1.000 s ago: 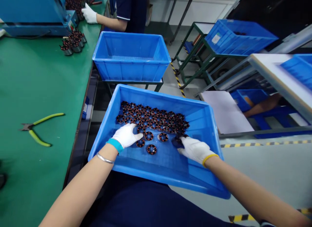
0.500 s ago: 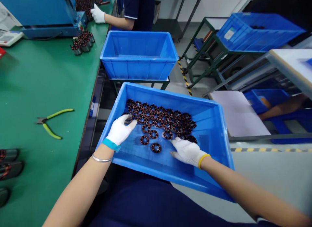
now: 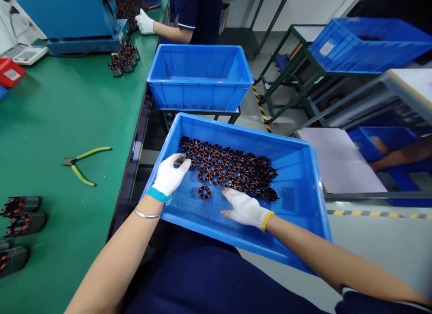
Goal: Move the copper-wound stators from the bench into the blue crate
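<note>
The rings (image 3: 254,177) lay in the bin (image 3: 202,215), packed close — presumably bracing one another — with a lone ring (image 3: 204,197) in front. The left hand (image 3: 168,175) curved its fingers beside the rows, grip unclear; the right hand (image 3: 245,208), fingers slightly spread, apparently guarded the near edge.

The right hand (image 3: 246,209), at a dark ring near the right end of the packed black-and-copper wound rings (image 3: 220,160) a second ago, has moved to the middle of their near edge. The left hand (image 3: 170,174) has drawn back toward the left wall of the blue plastic bin (image 3: 249,248). Of several rings loose in front, one black-and-copper ring (image 3: 204,192) now sits clearly apart; another has gone from sight, perhaps under the right fingers.
</note>
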`<action>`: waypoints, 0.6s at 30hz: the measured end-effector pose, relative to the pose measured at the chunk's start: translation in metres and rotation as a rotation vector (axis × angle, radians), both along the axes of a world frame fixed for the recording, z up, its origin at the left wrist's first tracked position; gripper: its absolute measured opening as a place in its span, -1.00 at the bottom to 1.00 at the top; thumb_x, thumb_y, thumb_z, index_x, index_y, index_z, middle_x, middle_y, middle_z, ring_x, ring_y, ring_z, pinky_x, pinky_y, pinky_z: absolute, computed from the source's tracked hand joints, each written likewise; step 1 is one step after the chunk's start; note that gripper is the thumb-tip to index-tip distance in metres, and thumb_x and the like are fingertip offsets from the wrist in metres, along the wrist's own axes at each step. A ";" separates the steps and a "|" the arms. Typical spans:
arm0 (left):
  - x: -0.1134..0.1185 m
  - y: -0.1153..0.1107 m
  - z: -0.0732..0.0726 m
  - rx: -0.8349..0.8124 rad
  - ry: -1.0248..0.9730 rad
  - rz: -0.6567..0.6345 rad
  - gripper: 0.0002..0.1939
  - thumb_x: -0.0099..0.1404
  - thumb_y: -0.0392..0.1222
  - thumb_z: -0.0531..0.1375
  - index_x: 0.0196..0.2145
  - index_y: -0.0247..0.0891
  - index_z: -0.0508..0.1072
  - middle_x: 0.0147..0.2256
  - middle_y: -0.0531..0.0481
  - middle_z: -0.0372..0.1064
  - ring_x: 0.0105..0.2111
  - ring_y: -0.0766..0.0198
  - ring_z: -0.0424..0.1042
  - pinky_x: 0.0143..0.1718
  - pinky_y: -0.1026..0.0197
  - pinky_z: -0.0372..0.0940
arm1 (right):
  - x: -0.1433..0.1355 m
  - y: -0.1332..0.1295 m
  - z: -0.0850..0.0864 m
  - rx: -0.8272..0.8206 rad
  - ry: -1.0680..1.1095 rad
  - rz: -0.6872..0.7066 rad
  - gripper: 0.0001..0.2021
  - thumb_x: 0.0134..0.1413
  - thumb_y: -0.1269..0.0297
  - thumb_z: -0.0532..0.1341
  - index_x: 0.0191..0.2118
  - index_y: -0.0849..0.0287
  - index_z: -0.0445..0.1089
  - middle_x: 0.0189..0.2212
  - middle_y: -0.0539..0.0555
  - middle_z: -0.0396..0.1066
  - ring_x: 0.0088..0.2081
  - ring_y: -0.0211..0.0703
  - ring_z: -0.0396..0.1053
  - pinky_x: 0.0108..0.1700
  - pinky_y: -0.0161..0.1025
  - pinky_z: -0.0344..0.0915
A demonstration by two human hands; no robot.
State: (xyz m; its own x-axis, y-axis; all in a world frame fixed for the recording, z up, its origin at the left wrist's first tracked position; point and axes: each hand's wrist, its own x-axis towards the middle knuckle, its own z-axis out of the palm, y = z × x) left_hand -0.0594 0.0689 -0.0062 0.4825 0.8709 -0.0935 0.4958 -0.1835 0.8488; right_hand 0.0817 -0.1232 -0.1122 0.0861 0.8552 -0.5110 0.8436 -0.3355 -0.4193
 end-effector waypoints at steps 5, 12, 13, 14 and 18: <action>-0.020 -0.022 0.021 0.110 -0.189 -0.001 -0.60 0.20 -0.07 0.25 -0.10 -0.43 0.48 -0.13 -0.15 0.44 -0.17 0.23 0.46 -0.09 0.22 0.37 | -0.005 0.007 0.014 -0.020 0.070 -0.012 -0.53 0.16 0.10 0.15 0.13 0.19 0.36 0.11 0.10 0.27 0.10 -0.02 0.28 0.09 -0.16 0.25; -0.106 -0.094 0.083 0.462 -0.231 -0.008 -0.64 0.26 -0.51 0.09 -0.05 -0.25 0.45 -0.15 0.02 0.45 -0.17 0.37 0.47 -0.05 0.35 0.39 | -0.030 0.025 -0.011 0.128 0.485 0.072 -0.37 0.14 0.10 0.10 0.30 0.24 0.18 0.23 0.06 0.15 0.22 -0.14 0.16 0.26 -0.24 0.09; -0.119 -0.102 0.090 0.488 -0.234 0.039 -0.56 0.24 -0.53 0.08 -0.01 -0.18 0.46 -0.11 0.06 0.43 -0.13 0.38 0.46 -0.02 0.36 0.37 | -0.033 0.027 -0.015 0.150 0.408 0.067 -0.31 0.12 0.06 0.10 0.34 0.22 0.11 0.27 0.04 0.07 0.27 -0.14 0.08 0.30 -0.22 0.03; -0.131 -0.111 0.096 0.518 -0.254 0.098 -0.51 0.25 -0.53 0.08 0.03 -0.10 0.45 -0.07 0.10 0.42 -0.09 0.38 0.45 0.01 0.35 0.36 | -0.036 0.029 -0.019 0.162 0.341 0.079 -0.28 0.12 0.04 0.09 0.36 0.21 0.07 0.29 0.02 0.03 0.29 -0.15 0.03 0.31 -0.21 -0.01; -0.181 -0.149 0.101 0.602 -0.306 0.318 -0.62 0.32 -0.27 0.14 0.07 -0.07 0.47 -0.05 0.02 0.41 -0.09 0.18 0.46 0.03 0.17 0.37 | -0.045 0.046 -0.028 0.277 0.219 0.270 -0.32 0.13 0.06 0.07 0.32 0.26 0.14 0.29 0.04 0.03 0.29 -0.18 0.03 0.31 -0.26 -0.02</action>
State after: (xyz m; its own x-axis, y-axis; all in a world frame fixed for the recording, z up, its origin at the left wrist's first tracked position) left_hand -0.2400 -0.0799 0.0949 0.1265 0.8312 0.5414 0.3599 -0.5470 0.7558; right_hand 0.0365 -0.0769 -0.1404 -0.2442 0.9393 -0.2410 0.7669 0.0349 -0.6409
